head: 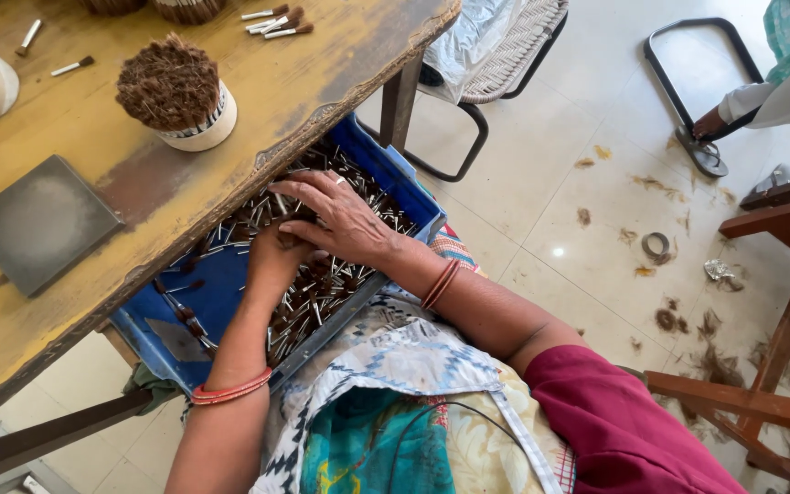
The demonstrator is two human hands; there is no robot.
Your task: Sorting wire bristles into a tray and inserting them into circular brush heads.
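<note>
Both hands deep in a blue tray of small brushes, half under the wooden table.

Right hand lies across the brushes, fingers spread wide; left hand, beside it in the tray, curls around a few — how many I cannot tell; the tray rests tilted on the lap — a hard rake could spill brushes over its edge; metal ends might prick fingers.
</note>
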